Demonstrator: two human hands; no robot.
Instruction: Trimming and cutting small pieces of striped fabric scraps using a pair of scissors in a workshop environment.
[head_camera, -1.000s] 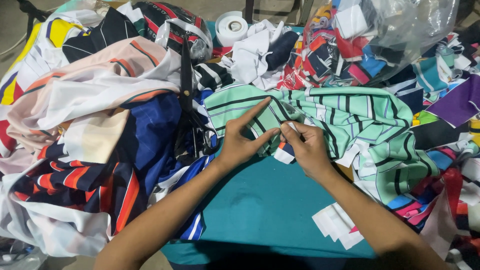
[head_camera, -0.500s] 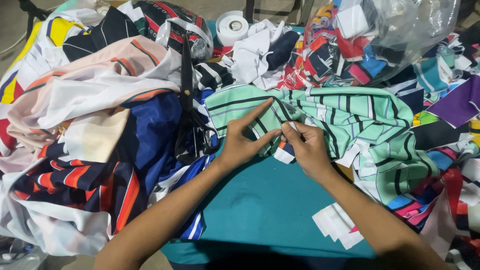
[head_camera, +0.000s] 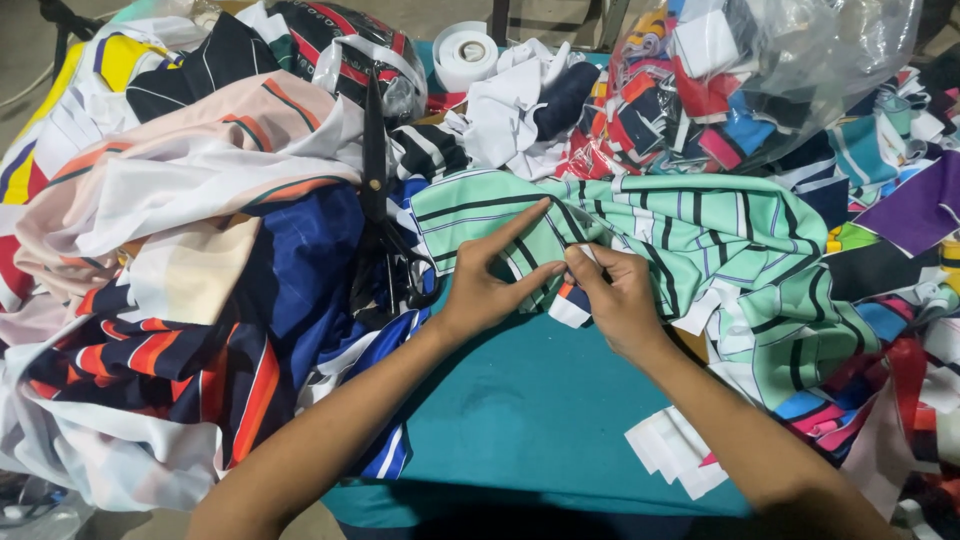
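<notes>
Counter (head_camera: 520, 420): teal; bare patch before the hands, fabric heaps crowding its left, right and far edges.
Striped green cloth (head_camera: 700, 230): lay mid-counter.
Scissors (head_camera: 380, 230): lay left.
Left hand (head_camera: 490, 285): pinched shut on the cloth's edge.
Right hand (head_camera: 615, 295): likewise pinched it, with a small white tag (head_camera: 572, 308).

garment workshop | fabric heaps (head_camera: 200, 200) | scissors (head_camera: 378, 200) | bagged scraps (head_camera: 760, 80)
</notes>
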